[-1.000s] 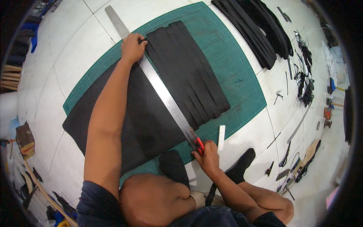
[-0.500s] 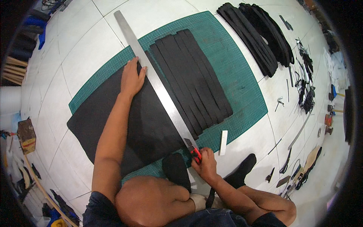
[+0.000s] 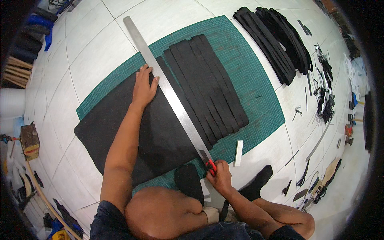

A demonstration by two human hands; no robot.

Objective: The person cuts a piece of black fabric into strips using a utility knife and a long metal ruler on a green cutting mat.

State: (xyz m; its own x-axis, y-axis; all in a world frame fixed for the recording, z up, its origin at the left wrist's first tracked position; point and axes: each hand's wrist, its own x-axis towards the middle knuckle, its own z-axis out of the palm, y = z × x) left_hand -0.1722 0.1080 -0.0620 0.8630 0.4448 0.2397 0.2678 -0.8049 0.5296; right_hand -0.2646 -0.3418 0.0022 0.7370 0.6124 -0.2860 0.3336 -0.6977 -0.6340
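A long steel ruler (image 3: pixel 176 103) lies slantwise over a sheet of black material (image 3: pixel 116 128), on a green cutting mat (image 3: pixel 262 96). My left hand (image 3: pixel 145 86) rests near the ruler's far half, fingers spread, fingertips on its left edge. In my right hand (image 3: pixel 218 175) is a red and black utility knife (image 3: pixel 210 165), its blade end over the ruler's near end. Several cut black strips (image 3: pixel 206 88) lie side by side just right of the ruler. My right fingers wrap the knife's handle and partly hide it.
Bundles of black strips (image 3: pixel 266 46) lie on the tiled floor at the far right, near a heap of scraps (image 3: pixel 324 96). A small white bar (image 3: pixel 239 153) sits by the mat's near right edge. My socked foot (image 3: pixel 189 182) touches the near side.
The whole view has shifted slightly, moving everything a little right and down. Both hands keep nearly the same places on the ruler and the knife.
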